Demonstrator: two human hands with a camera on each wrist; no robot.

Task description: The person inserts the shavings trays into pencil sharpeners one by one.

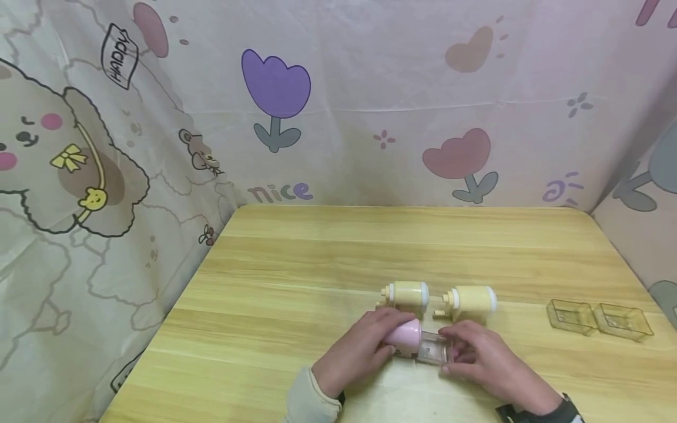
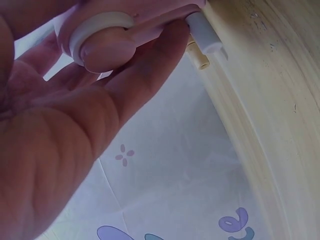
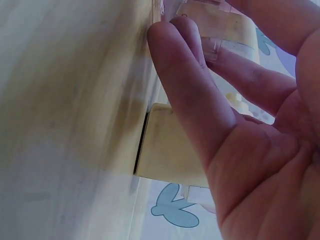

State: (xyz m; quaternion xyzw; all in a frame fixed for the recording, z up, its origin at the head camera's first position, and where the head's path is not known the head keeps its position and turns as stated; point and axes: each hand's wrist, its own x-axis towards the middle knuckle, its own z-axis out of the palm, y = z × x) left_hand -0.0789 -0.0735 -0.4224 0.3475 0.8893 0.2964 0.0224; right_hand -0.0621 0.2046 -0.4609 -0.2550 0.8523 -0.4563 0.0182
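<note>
A pink hand-crank pencil sharpener lies on the table in front of me. My left hand grips its body from the left. In the left wrist view, fingers curl beside its crank arm and white crank knob. A clear plastic shavings drawer extends from the sharpener's right side. My right hand pinches the drawer's outer end between thumb and fingers. Just behind stand two yellow hand-crank sharpeners, one beyond the pink one and another beyond my right hand.
Two yellow see-through drawers, a left one and a right one, sit side by side on the wooden table at the right. A printed cloth hangs behind the table and along both sides.
</note>
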